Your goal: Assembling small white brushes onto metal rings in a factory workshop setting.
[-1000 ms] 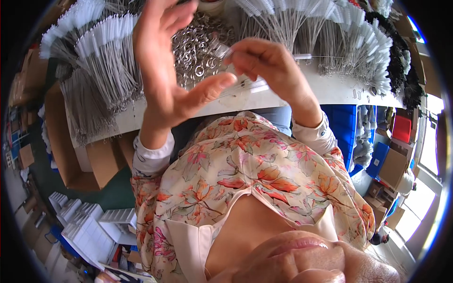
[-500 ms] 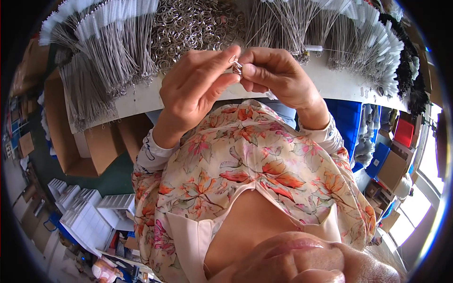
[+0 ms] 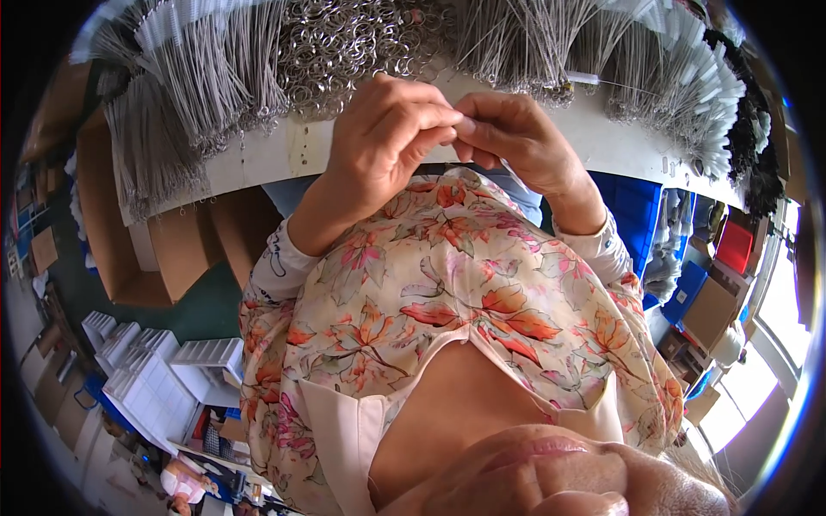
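My left hand point(image 3: 387, 142) and my right hand point(image 3: 520, 142) are raised together above the front edge of the white table point(image 3: 275, 159). Their fingertips meet and pinch a small metal piece point(image 3: 460, 129), which is almost wholly hidden between them. Just behind the hands lies a heap of small metal rings point(image 3: 344, 43). Both forearms come up out of flowered sleeves.
Bundles of thin grey wire loops lie fanned along the table at the left point(image 3: 181, 86) and the right point(image 3: 654, 69), with black bundles point(image 3: 757, 146) at the far right. Cardboard boxes point(image 3: 172, 249) stand under the table. White trays point(image 3: 155, 378) lie on the floor, and blue bins point(image 3: 637, 215) stand at the right.
My left hand, open and lifted a second ago, has come down and closed its fingertips against the right hand's. Both hands have drawn a little nearer to my chest.
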`<action>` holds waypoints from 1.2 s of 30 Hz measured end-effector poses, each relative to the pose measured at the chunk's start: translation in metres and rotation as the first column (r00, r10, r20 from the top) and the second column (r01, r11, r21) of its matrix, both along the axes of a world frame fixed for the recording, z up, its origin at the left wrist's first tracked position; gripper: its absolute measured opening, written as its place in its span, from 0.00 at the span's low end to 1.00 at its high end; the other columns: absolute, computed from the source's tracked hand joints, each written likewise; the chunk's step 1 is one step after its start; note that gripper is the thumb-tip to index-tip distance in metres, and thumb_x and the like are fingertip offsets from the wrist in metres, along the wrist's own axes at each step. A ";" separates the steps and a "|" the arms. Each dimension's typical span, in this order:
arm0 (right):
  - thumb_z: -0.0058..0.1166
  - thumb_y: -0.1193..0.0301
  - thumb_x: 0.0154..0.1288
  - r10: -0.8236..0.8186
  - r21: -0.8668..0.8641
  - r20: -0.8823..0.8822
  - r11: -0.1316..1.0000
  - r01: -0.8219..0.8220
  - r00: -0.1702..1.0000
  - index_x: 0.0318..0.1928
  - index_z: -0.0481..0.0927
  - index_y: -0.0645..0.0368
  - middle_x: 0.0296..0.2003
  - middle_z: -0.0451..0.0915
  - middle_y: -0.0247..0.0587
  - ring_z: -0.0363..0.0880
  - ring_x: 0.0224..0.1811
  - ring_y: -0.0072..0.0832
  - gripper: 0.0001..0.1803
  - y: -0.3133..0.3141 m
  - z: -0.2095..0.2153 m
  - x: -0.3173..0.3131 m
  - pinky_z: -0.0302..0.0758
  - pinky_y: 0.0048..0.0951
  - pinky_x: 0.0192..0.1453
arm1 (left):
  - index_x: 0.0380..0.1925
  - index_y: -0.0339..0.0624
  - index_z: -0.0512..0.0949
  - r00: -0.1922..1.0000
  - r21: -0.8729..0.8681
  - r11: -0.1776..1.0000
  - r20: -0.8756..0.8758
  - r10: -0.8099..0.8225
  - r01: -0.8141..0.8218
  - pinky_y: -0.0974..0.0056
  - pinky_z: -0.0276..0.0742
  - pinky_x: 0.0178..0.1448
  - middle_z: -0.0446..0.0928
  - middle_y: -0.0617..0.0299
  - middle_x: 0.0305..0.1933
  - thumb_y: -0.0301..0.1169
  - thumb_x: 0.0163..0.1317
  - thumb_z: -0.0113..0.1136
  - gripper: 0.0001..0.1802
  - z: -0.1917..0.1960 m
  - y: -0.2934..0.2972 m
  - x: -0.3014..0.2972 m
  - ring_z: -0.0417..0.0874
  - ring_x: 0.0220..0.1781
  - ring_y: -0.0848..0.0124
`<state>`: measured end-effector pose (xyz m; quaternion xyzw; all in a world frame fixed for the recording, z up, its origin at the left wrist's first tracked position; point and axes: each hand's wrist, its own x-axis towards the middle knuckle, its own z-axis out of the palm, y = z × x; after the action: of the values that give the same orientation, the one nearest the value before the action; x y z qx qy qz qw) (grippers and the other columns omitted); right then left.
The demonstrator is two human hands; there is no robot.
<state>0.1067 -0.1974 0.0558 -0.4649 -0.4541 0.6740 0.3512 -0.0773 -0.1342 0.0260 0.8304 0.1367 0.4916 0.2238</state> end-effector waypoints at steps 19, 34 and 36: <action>0.61 0.77 0.52 -0.234 0.612 0.461 0.782 -0.116 0.856 0.32 0.81 0.61 0.39 0.78 0.40 0.80 0.30 0.32 0.05 -0.004 -0.048 -0.030 0.77 0.29 0.33 | 0.28 0.37 0.74 0.922 -0.591 0.714 -0.314 0.225 -0.375 0.68 0.77 0.32 0.79 0.60 0.34 0.25 0.58 0.59 0.04 -0.054 -0.025 -0.066 0.81 0.28 0.75; 0.57 0.71 0.61 0.088 0.129 0.055 0.987 -0.094 0.995 0.36 0.81 0.62 0.24 0.77 0.32 0.72 0.21 0.15 0.07 0.032 -0.009 -0.040 0.68 0.17 0.24 | 0.39 0.34 0.79 0.989 -0.647 0.749 0.076 -0.127 0.146 0.74 0.79 0.43 0.77 0.54 0.47 0.14 0.56 0.55 0.12 0.020 0.013 -0.071 0.81 0.40 0.75; 0.58 0.70 0.61 0.087 0.094 -0.004 0.992 -0.087 0.996 0.36 0.81 0.61 0.24 0.77 0.31 0.72 0.21 0.15 0.08 0.033 -0.008 -0.038 0.66 0.16 0.23 | 0.40 0.33 0.78 0.989 -0.640 0.754 0.106 -0.102 0.147 0.73 0.80 0.44 0.77 0.53 0.47 0.13 0.55 0.55 0.13 0.022 0.009 -0.064 0.82 0.41 0.73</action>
<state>0.0682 -0.1643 0.0474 -0.4250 -0.5037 0.6684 0.3448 -0.1414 -0.1252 0.0484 0.6935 0.2348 0.4250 0.5323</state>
